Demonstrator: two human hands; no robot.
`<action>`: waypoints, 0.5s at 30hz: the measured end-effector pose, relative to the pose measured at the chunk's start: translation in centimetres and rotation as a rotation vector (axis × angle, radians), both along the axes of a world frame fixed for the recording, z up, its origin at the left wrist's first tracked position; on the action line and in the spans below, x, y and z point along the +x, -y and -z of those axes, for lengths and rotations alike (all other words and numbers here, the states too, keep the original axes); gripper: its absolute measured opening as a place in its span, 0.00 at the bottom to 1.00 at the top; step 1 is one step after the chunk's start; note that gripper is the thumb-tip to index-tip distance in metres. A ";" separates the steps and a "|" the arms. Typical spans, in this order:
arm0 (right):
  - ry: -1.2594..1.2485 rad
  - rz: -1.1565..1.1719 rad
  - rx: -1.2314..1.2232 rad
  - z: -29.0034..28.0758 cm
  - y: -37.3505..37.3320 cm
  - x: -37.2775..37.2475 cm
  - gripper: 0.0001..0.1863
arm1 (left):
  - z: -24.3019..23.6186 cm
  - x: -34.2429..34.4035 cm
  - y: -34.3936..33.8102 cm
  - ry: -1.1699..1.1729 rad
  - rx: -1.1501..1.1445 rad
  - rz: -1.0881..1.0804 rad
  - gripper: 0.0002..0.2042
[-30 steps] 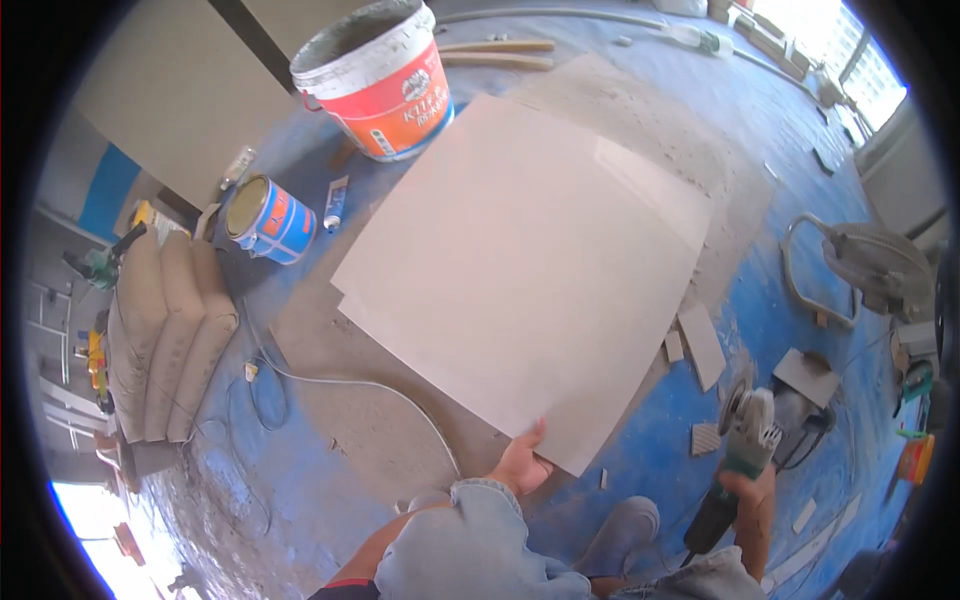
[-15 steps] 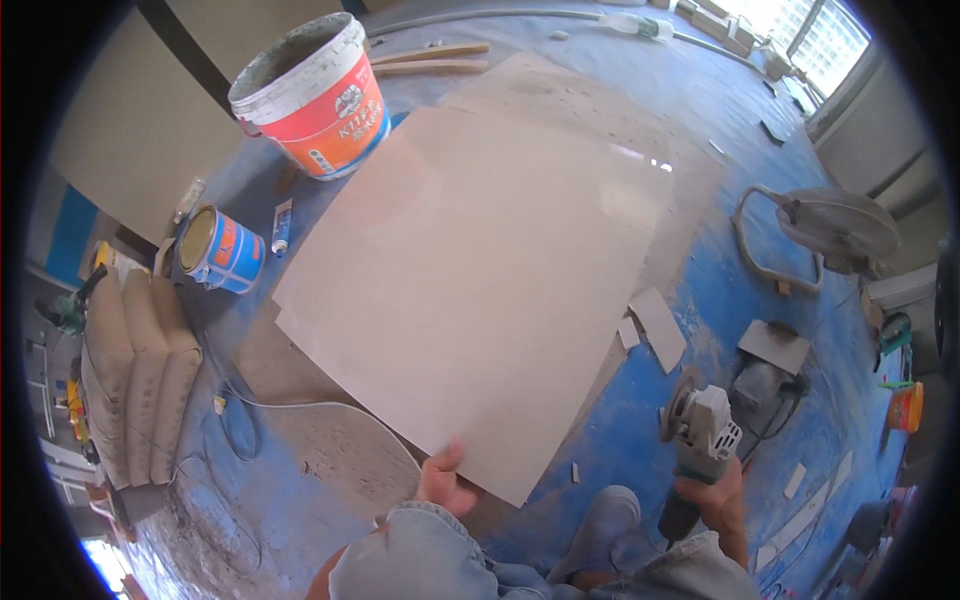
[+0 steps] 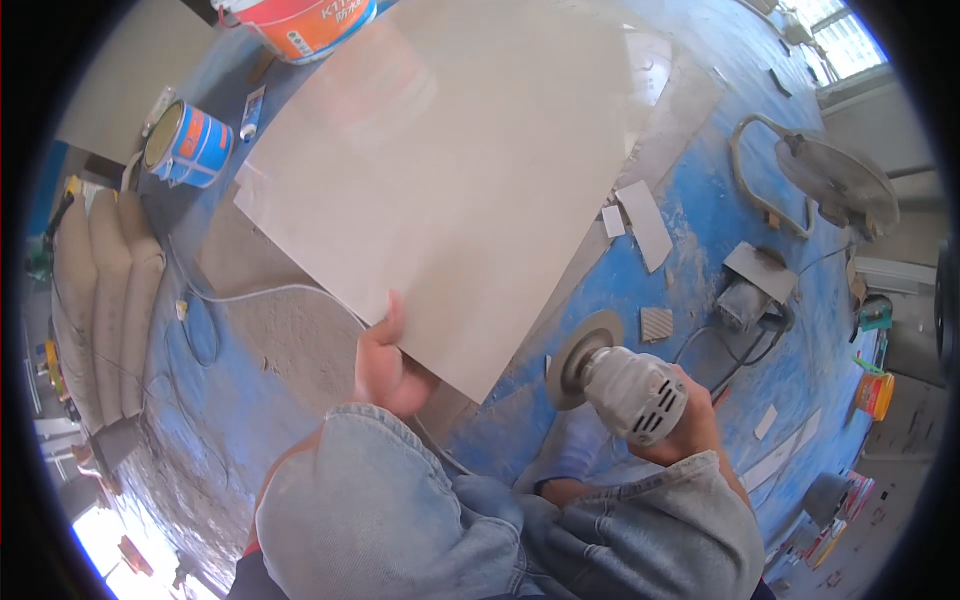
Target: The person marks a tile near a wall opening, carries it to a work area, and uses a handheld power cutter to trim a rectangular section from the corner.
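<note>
A large beige tile (image 3: pixel 440 190) lies ahead of me, its near corner pointing toward my knees. My left hand (image 3: pixel 390 370) grips its near left edge, the thumb on top and the other fingers partly hidden below. In my right hand (image 3: pixel 690 425) is an angle grinder (image 3: pixel 635 395), wrapped by the fingers around its body. The grinder's round disc (image 3: pixel 583 358) faces left, to the right of the tile's near corner and apart from it. My denim-covered knees stand just behind both hands.
A red-orange bucket (image 3: pixel 310 28), a blue paint can (image 3: pixel 190 148) and a small tube (image 3: pixel 252 113) stand or lie at far left. Stacked beige sacks (image 3: pixel 105 300) are on the left. Tile offcuts (image 3: pixel 648 225), cables and a dusty fan (image 3: pixel 845 185) lie to the right.
My view has tilted down and closer, so the bucket has slid toward the upper edge. The grinder has come up and left, nearer the tile's corner. My left hand still holds the tile's edge.
</note>
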State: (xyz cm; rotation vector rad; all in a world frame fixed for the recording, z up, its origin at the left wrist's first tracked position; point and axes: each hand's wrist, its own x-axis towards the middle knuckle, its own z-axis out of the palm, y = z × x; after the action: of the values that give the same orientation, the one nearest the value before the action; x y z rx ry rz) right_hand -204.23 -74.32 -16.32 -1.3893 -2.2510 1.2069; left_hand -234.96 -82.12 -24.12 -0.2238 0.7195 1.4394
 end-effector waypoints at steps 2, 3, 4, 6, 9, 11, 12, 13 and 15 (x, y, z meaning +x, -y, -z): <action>0.049 -0.019 -0.020 0.7 0.3 0.6 0.30 | 0.1 0.8 -0.4 0.027 -0.030 0.001 0.31; 0.067 -0.033 -0.037 1.0 0.4 0.5 0.30 | -0.1 0.8 -0.6 0.023 -0.058 0.008 0.30; 0.068 -0.037 -0.042 1.1 0.4 0.5 0.30 | -0.1 0.9 -0.6 0.024 -0.062 0.004 0.30; 0.093 -0.118 -0.007 1.1 0.2 0.7 0.31 | 0.2 1.3 -0.9 0.054 -0.043 0.005 0.31; 0.040 -0.230 -0.016 1.9 0.4 -0.6 0.33 | -1.0 0.1 0.0 0.014 -0.061 0.000 0.31; 0.049 -0.259 -0.009 2.0 0.5 -0.8 0.33 | -1.0 0.1 -0.1 0.028 -0.066 -0.007 0.31; 0.069 -0.280 0.009 1.9 0.5 -0.6 0.33 | -0.6 0.4 -0.3 0.051 -0.059 -0.007 0.31; 0.082 -0.280 0.004 1.9 0.5 -0.6 0.33 | -0.4 0.7 -0.5 0.064 -0.062 -0.007 0.31; 0.107 -0.316 0.010 1.7 0.3 -0.6 0.34 | 0.0 1.1 -0.7 0.065 -0.066 0.002 0.31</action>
State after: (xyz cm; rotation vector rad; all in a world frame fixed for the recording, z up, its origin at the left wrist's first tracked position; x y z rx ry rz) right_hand -204.78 -74.62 -18.04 -1.1485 -2.6233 1.2347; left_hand -233.89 -81.38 -24.08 -0.3194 0.7138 1.4014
